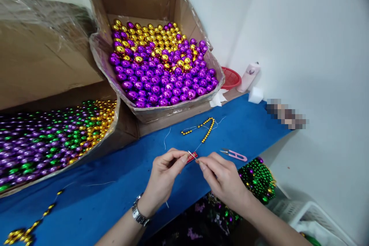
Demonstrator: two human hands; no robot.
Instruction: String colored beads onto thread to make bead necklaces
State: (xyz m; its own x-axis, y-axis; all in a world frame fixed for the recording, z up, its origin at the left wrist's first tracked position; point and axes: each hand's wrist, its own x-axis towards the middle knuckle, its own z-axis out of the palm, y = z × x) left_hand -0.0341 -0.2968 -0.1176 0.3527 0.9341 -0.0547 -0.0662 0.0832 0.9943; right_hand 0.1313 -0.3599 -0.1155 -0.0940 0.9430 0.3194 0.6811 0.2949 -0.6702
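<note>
My left hand, with a metal watch on its wrist, pinches a thin white thread between thumb and forefinger. From the other side, my right hand pinches the same thread, fingertips close to the left ones. Behind the fingertips, partly hidden, lies a small red object whose kind I cannot make out. A thread strung with small gold beads curves over the blue tabletop just beyond my hands. Pink-handled thread snips rest to the right of my right hand.
A cardboard box of large purple and gold beads stands at the back. Left of it, another box holds small mixed beads. Gold beads on a thread lie at lower left. A red basket and pink bottle stand behind.
</note>
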